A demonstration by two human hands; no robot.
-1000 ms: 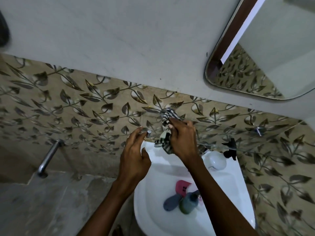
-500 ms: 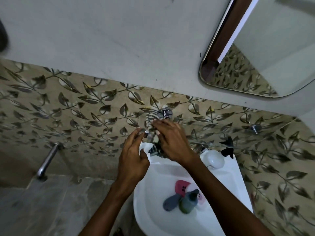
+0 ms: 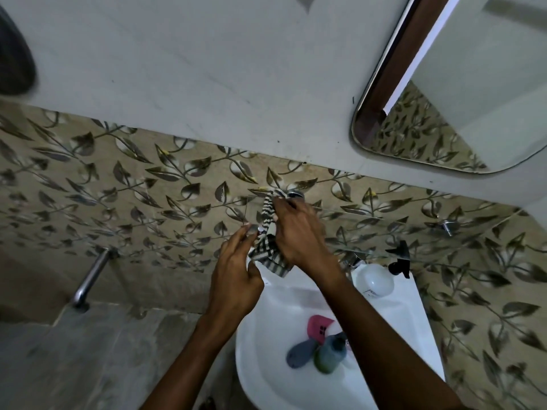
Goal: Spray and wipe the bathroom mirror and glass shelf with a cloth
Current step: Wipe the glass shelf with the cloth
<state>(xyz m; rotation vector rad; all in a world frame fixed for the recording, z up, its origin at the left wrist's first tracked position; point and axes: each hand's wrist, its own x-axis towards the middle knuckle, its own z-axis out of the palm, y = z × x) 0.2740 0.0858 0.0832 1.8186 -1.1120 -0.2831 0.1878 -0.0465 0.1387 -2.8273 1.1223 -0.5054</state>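
While the right hand [image 3: 299,232] grips the black-and-white striped cloth [image 3: 268,245] and presses it onto the clear glass shelf [image 3: 381,224] near its left end, the left hand [image 3: 233,279] steadies that end from below and beside; its fingers [image 3: 241,236] lie nearly straight, unclenched, their tips touching the shelf's edge by a small chrome stud [image 3: 260,229], holding nothing. The right fingers [image 3: 285,204] are curled round the cloth, its upper end bunched against the round chrome wall bracket [image 3: 296,194] at twelve o'clock from the knuckles; its lower end hangs loose at six o'clock, over the rim of the white ceramic basin [image 3: 408,327].

The step in hand looks to be the wiping of the shelf, at its left corner; how much of the glass is done cannot be told. The rounded frameless mirror [image 3: 461,113] sits at one o'clock from the hands, well apart and untouched at this moment. A white spray bottle with a black trigger [image 3: 381,276] stands at three o'clock from the right wrist; a pink item [image 3: 318,327], a blue-grey one [image 3: 300,352] and a dark green bottle [image 3: 330,355] lie in the basin.

The next move probably calls for drawing the cloth rightward along the glass toward the second bracket [image 3: 447,226], pressing lightly, since the thin shelf rests only on its brackets.
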